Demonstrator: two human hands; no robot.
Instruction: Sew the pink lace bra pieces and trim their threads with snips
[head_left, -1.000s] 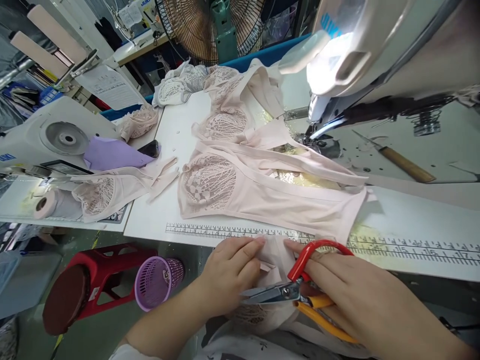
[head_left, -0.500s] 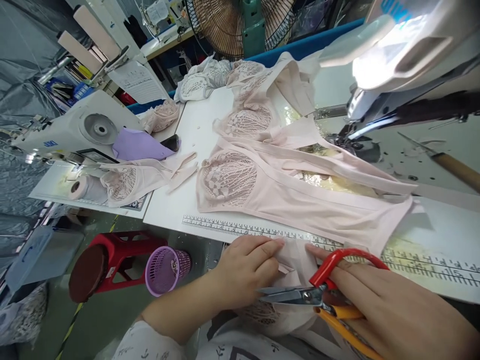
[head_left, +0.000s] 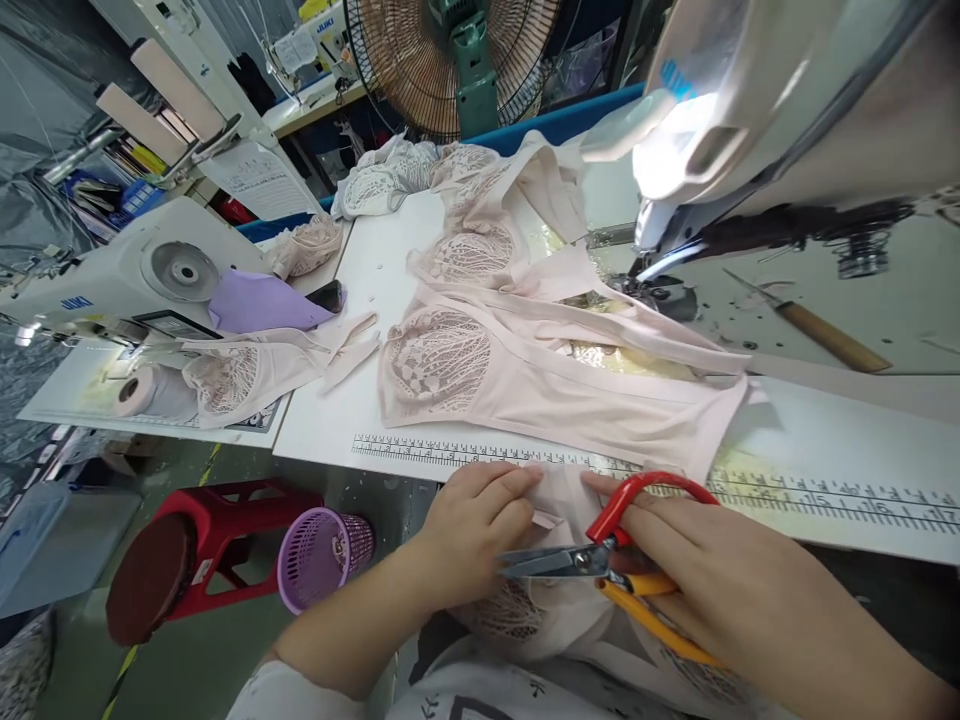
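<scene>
My left hand (head_left: 476, 530) has its fingers closed on a pale pink bra piece (head_left: 559, 500) at the table's front edge. My right hand (head_left: 705, 570) holds scissors (head_left: 592, 558) with one red and one orange handle, their blades pointing left toward my left hand. The right index finger rests on the same pale fabric. Part of that piece, with lace (head_left: 510, 610), hangs over my lap. Beyond my hands, a pink lace bra (head_left: 442, 360) lies on the white table (head_left: 322, 410), above a printed ruler (head_left: 420, 450).
A sewing machine (head_left: 697, 150) stands at the right, with a wooden-handled awl (head_left: 832, 335) near it. Another machine (head_left: 172, 250) and a thread cone (head_left: 161, 390) are at the left. Below are a red stool (head_left: 225, 540) and a purple basket (head_left: 319, 555); a fan (head_left: 472, 60) stands behind.
The camera view has shifted to the right, so the scene sits further left. Both hands keep nearly the same hold on fabric and scissors.
</scene>
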